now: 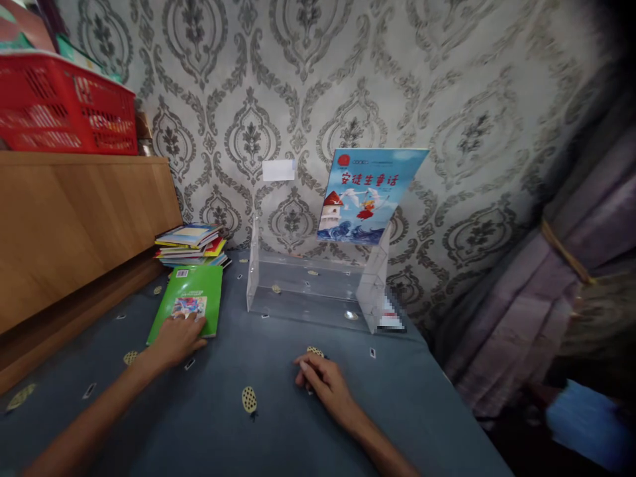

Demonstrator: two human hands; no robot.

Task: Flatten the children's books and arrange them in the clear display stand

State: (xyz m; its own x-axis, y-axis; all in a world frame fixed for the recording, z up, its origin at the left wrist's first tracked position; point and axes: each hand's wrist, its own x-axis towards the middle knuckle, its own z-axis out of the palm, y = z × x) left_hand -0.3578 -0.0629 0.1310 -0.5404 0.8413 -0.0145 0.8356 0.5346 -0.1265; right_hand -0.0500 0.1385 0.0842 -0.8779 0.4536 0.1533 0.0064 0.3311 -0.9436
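Note:
My left hand [181, 335] lies flat on the lower part of a green book [209, 291], its fingers stretched over the small picture on the cover. The book rests on the dark blue cloth. My right hand [322, 381] is over the cloth near the front middle, fingers curled in and closed, with nothing visible in them. Beyond it stands a clear plastic book rack [298, 308] with low side walls. A blue picture book [368, 199] stands upright at the rack's right side, its front cover towards me.
A stack of books [191, 242] lies behind the green book, beside a wooden cabinet [84, 232]. On the cabinet sits a red basket [99, 112]. A white label [278, 170] shows before the patterned wall. At the right hangs a tied curtain [517, 318], past the table's edge.

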